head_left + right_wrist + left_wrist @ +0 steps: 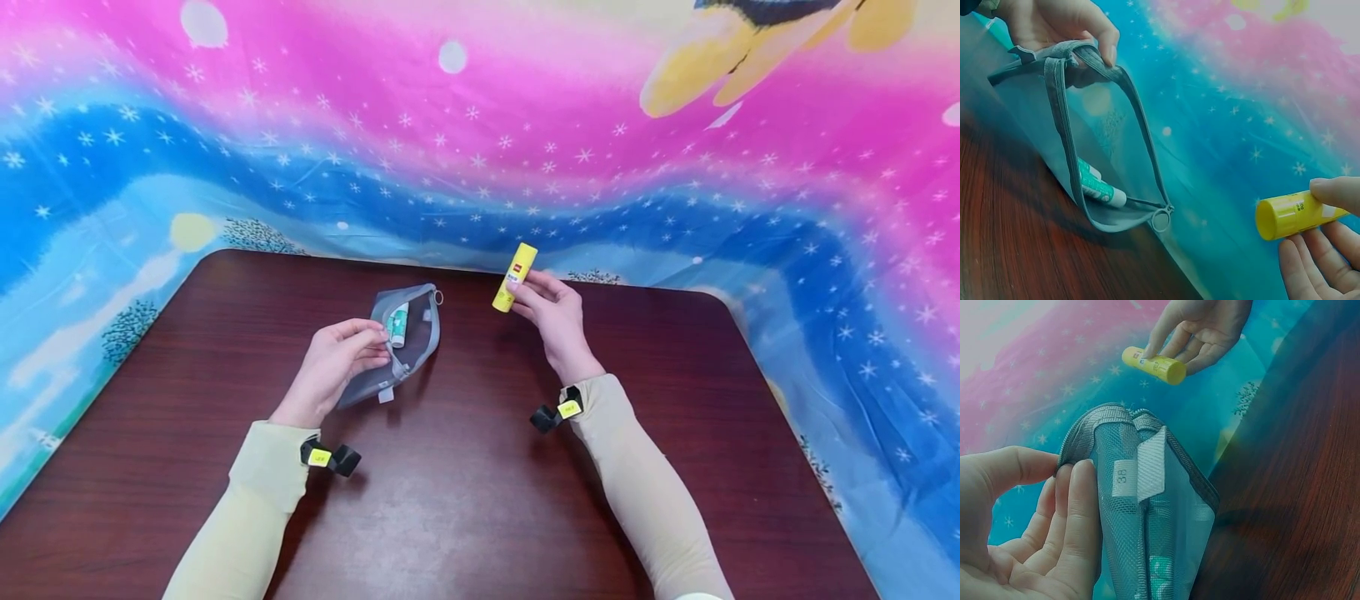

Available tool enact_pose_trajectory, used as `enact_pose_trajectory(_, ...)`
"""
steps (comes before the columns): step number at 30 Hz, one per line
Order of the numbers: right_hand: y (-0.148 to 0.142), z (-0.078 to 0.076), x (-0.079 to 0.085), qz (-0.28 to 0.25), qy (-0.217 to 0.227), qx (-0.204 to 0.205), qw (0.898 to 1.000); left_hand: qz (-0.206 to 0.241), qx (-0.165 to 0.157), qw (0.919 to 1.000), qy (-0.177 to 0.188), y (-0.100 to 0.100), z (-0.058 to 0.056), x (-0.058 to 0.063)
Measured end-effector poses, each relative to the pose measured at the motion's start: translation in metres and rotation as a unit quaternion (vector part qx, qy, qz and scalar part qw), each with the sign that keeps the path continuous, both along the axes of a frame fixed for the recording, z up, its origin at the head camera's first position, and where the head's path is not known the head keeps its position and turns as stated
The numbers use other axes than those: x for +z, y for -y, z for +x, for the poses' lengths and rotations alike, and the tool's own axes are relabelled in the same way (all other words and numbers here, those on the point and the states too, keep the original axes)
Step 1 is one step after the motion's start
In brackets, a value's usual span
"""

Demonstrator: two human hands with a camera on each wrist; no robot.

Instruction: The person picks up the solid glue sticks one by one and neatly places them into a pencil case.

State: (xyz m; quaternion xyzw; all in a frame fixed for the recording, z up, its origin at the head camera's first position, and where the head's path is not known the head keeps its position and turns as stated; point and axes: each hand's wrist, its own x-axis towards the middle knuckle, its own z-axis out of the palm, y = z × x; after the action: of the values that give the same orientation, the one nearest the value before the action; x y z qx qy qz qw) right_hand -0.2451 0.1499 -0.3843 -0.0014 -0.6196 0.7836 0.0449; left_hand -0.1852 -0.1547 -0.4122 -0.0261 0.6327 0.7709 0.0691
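My left hand (pixel 341 362) pinches the edge of a grey mesh zipper pouch (pixel 420 337), holding its mouth open above the table. Inside the pouch lie green-and-white tubes (pixel 1102 190), which look like small glue sticks; how many there are I cannot tell. A tag marked 38 (pixel 1125 478) shows on the pouch in the left wrist view. To the right, my right hand (pixel 558 321) grips a yellow glue stick (pixel 515 277) between thumb and fingers. The glue stick is tilted and stays apart from the pouch. A ring zipper pull (pixel 1160 220) hangs at the pouch's far corner.
A dark reddish-brown wooden table (pixel 442 500) lies under both hands. Behind it and along its sides hangs a colourful cloth (pixel 480 150) with snowflakes. Black straps with yellow labels, such as the left strap (pixel 330 457), sit at both wrists.
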Motion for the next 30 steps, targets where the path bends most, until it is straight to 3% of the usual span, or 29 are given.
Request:
enact_pose_trajectory(16,0.025,0.002,-0.007,-0.016,0.013,0.045,0.999,0.003,-0.007,1.0,-0.003,-0.001,0.002,0.001)
enact_pose_trajectory(30,0.045,0.005,-0.03,0.011,0.087,0.104,0.991,-0.025,-0.017,0.9995,-0.004,-0.006,0.002,-0.004)
